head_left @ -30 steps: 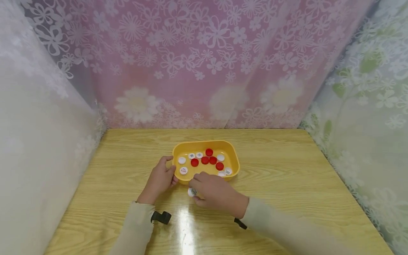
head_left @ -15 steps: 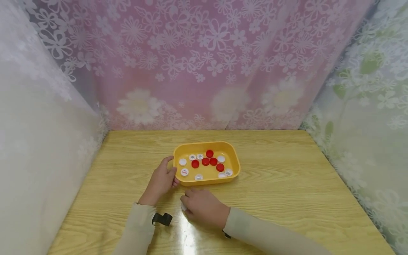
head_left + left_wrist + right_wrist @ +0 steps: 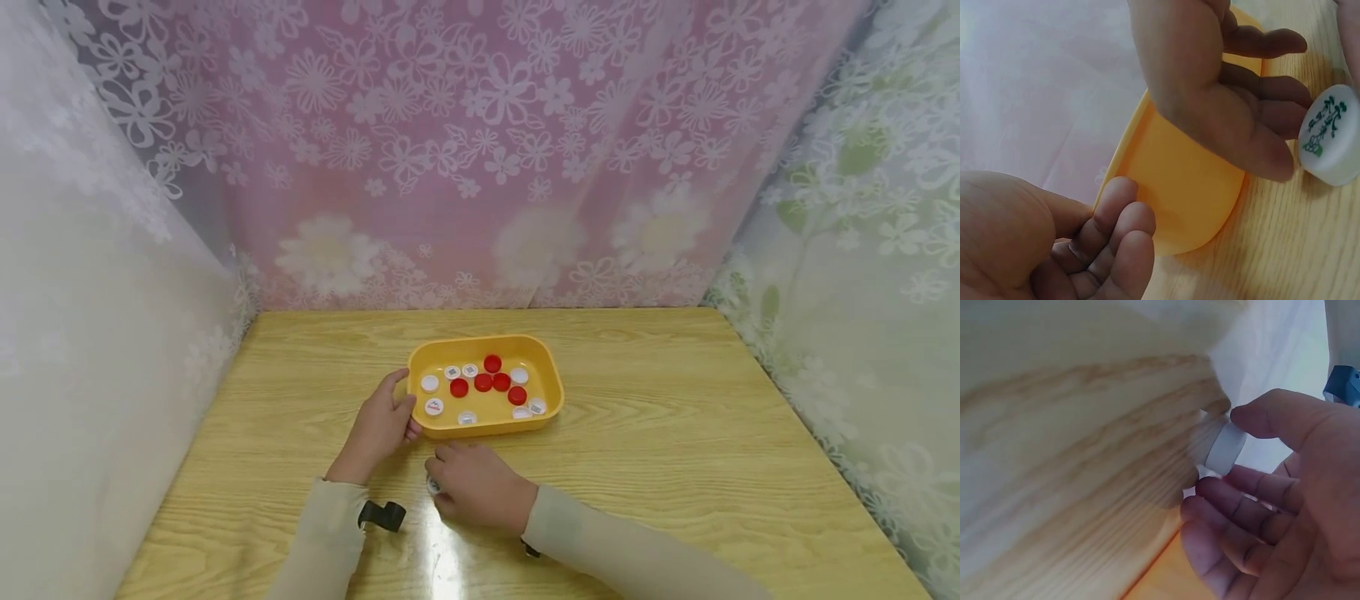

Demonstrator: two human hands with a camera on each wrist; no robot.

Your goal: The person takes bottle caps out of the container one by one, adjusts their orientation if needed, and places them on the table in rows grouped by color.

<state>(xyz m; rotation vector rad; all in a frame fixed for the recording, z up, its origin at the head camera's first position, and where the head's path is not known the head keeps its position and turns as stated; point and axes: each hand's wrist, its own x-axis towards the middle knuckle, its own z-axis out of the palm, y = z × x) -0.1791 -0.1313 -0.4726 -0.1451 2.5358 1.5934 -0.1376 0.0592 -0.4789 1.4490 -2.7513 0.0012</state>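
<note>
Versus 1 s earlier, the right hand (image 3: pixel 480 487) had dropped back from the yellow tray (image 3: pixel 483 432) toward the person, its printed white cap (image 3: pixel 1332 134) with it, which exposed a white cap by the near wall (image 3: pixel 467 418); since the half-second frame, almost nothing had shifted. Right thumb and fingers pinched the printed cap, tilted, just in front of the tray (couldn't tell if it touched the tabletop (image 3: pixel 675 433)). Left hand (image 3: pixel 381 417) kept its grip on the tray's left end. Labels: held cap carried a green tree motif plus small characters, not legible; a white cap at the tray's left (image 3: pixel 434 407) had a red-and-dark logo, too small to read; two white caps at the far side (image 3: pixel 452 372) showed code-like squares.
</note>
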